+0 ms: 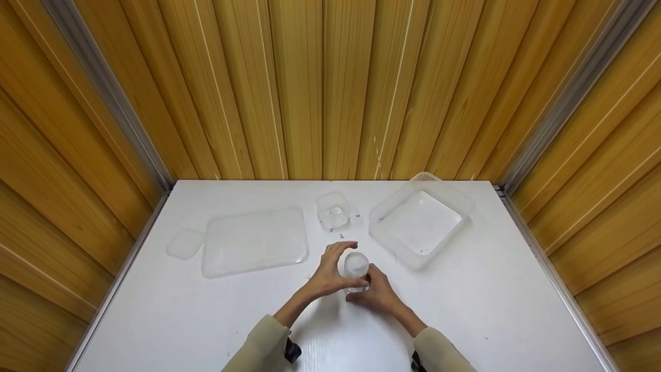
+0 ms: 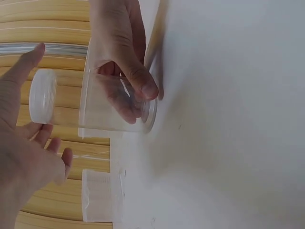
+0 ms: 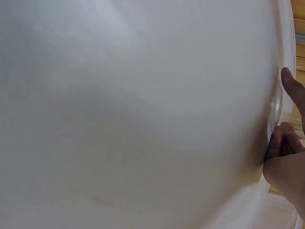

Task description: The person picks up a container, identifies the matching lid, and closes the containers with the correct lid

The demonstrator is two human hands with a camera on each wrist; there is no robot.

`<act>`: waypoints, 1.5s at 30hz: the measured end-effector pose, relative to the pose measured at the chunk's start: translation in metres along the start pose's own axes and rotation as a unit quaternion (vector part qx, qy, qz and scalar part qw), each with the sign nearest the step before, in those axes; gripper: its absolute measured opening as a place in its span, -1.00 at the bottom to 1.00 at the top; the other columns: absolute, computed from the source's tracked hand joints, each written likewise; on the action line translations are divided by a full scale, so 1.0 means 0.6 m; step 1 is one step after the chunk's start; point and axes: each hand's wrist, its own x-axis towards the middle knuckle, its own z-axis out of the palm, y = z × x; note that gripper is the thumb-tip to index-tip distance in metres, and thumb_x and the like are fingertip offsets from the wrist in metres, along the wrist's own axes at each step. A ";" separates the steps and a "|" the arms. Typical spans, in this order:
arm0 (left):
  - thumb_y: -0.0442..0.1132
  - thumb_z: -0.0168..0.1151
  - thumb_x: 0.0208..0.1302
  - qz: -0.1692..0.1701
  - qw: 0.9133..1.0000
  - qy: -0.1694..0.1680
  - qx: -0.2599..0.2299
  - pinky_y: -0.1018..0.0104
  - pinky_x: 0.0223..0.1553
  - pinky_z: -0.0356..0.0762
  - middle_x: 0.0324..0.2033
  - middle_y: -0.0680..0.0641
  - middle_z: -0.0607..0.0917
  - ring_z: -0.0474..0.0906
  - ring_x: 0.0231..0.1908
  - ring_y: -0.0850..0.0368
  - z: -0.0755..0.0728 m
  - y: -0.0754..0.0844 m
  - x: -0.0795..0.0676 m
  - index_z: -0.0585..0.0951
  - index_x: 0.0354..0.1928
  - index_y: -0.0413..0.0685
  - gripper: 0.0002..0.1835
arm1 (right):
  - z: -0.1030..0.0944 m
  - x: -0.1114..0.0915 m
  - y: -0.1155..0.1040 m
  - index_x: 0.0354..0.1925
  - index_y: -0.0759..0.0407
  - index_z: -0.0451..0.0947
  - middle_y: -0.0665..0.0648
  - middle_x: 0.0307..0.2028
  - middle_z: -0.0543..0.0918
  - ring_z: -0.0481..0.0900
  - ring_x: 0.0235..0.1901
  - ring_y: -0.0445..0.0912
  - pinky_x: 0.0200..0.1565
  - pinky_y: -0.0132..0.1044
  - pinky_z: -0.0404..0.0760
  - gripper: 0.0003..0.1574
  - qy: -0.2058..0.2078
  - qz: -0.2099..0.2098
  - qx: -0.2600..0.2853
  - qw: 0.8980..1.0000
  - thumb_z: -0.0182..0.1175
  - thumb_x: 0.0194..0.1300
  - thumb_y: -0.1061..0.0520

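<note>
Steadiness matters first: the clear jar (image 2: pixel 66 98) is upright, midway between the left and right edges of the bench (image 1: pixel 496 310) and well in from the far one, and the step in hand looks to be work on its ridged cap (image 2: pixel 42 95). The right grip (image 1: pixel 379 297) is clamped round the lower body, thumb close to the base; that low hold suits bracing, so squeeze just enough not to flex the wall. The left grip (image 1: pixel 330 268) arches about the cap, thumb and fingers well apart. Best would be to set them evenly on opposite sides of the rim and turn level, lest the cap tilt.

Whether the left fingers touch the cap, or the base touches the bench, cannot be told. The right wrist view catches only part of the base at its border. The bench's near edge is cut off. In the small container (image 1: pixel 324 206) near the far edge, a round shape is too faint to name; the big tub (image 1: pixel 397 243) by the far right corner half blends into the white.
</note>
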 end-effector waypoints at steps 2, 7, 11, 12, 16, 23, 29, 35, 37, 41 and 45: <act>0.00 0.70 -0.16 -0.008 0.999 0.032 0.018 -0.06 0.28 0.21 0.19 -0.14 0.56 0.33 0.26 -0.09 0.006 0.004 -0.001 0.48 0.26 -0.12 -0.10 | -0.001 0.000 -0.001 0.15 0.38 0.48 0.25 0.00 0.67 0.62 0.02 0.07 0.08 -0.20 0.62 -0.07 0.008 -0.003 -0.009 1.000 0.69 -0.15 0.12; 0.01 0.75 -0.26 -0.032 0.994 0.097 0.043 0.05 0.16 0.26 -0.02 -0.09 0.53 0.36 0.08 -0.06 0.019 0.011 -0.001 0.46 0.07 -0.12 -0.15 | -0.001 -0.001 -0.003 0.13 0.38 0.50 0.26 -0.01 0.67 0.62 0.01 0.08 0.08 -0.13 0.62 -0.06 0.020 -0.009 -0.037 0.999 0.71 -0.18 0.10; 0.00 0.75 -0.26 -0.040 0.994 0.089 0.046 0.15 0.10 0.25 -0.09 -0.06 0.54 0.37 0.00 0.02 0.020 0.011 -0.002 0.46 -0.01 -0.09 -0.20 | -0.001 -0.002 -0.004 0.19 0.39 0.48 0.28 0.03 0.66 0.61 0.05 0.12 0.12 -0.08 0.62 -0.02 0.017 -0.016 -0.029 0.999 0.70 -0.15 0.13; 0.00 0.74 -0.24 -0.037 0.995 0.083 0.043 0.16 0.10 0.25 -0.10 -0.06 0.56 0.37 0.00 0.02 0.018 0.010 -0.002 0.46 -0.01 -0.09 -0.22 | -0.001 -0.002 -0.005 0.20 0.39 0.48 0.29 0.04 0.65 0.61 0.06 0.13 0.13 -0.07 0.61 -0.01 0.017 -0.017 -0.025 0.999 0.70 -0.16 0.14; -0.07 0.71 -0.15 -0.011 0.997 0.066 0.024 0.12 0.14 0.27 -0.07 -0.08 0.62 0.43 0.02 -0.01 0.006 0.003 -0.003 0.52 0.00 -0.11 -0.31 | 0.001 0.001 -0.007 0.21 0.40 0.46 0.30 0.05 0.65 0.61 0.08 0.15 0.13 -0.10 0.61 -0.01 0.014 -0.024 -0.015 1.000 0.69 -0.14 0.14; -0.20 0.59 -0.01 0.021 1.000 -0.005 0.007 0.06 0.16 0.29 0.11 -0.12 0.68 0.48 0.12 -0.11 -0.013 -0.002 0.000 0.60 0.17 -0.11 -0.36 | 0.001 0.001 -0.007 0.26 0.40 0.40 0.31 0.10 0.64 0.62 0.10 0.14 0.13 -0.14 0.61 0.02 -0.008 -0.007 0.008 1.000 0.67 -0.09 0.13; -0.24 0.53 0.03 0.009 0.998 -0.064 0.014 -0.01 0.20 0.25 0.22 -0.09 0.64 0.44 0.21 -0.07 -0.019 0.006 0.004 0.57 0.29 -0.08 -0.31 | -0.003 0.001 -0.003 0.25 0.38 0.41 0.30 0.10 0.64 0.61 0.12 0.14 0.15 -0.12 0.60 0.00 -0.014 -0.001 0.007 1.000 0.67 -0.09 0.14; 0.04 0.66 -0.08 0.006 0.998 -0.004 0.059 0.13 0.12 0.28 0.15 -0.06 0.66 0.47 0.18 -0.02 0.000 0.012 0.012 0.54 0.29 -0.02 -0.16 | -0.007 0.002 -0.009 0.23 0.43 0.38 0.35 0.08 0.62 0.61 0.12 0.22 0.17 0.05 0.61 0.00 0.007 0.000 -0.021 1.000 0.66 -0.08 0.14; 0.10 0.67 -0.13 0.003 0.996 0.032 0.078 0.13 0.10 0.34 0.08 -0.08 0.67 0.50 0.12 -0.01 0.011 0.013 0.011 0.54 0.23 -0.05 -0.15 | -0.003 -0.001 -0.012 0.21 0.47 0.39 0.36 0.05 0.62 0.62 0.08 0.22 0.14 0.09 0.61 0.00 0.023 -0.001 -0.032 0.999 0.67 -0.09 0.15; 0.14 0.67 -0.16 -0.023 0.992 0.087 0.086 0.11 0.05 0.42 -0.07 -0.07 0.68 0.55 -0.01 0.00 0.024 0.015 0.008 0.57 0.05 -0.08 -0.24 | 0.010 -0.003 -0.014 0.12 0.47 0.43 0.29 -0.06 0.59 0.58 -0.08 0.07 0.00 -0.14 0.61 -0.08 0.043 0.004 -0.044 0.998 0.67 -0.10 0.14; 0.13 0.69 -0.21 -0.037 0.986 0.123 0.104 0.10 -0.01 0.47 -0.16 -0.06 0.68 0.56 -0.09 0.00 0.023 0.020 0.003 0.60 -0.09 -0.06 -0.31 | 0.020 -0.002 -0.011 0.06 0.43 0.46 0.23 -0.12 0.58 0.53 -0.16 -0.02 -0.09 -0.28 0.58 -0.15 0.047 -0.005 -0.048 0.998 0.67 -0.12 0.15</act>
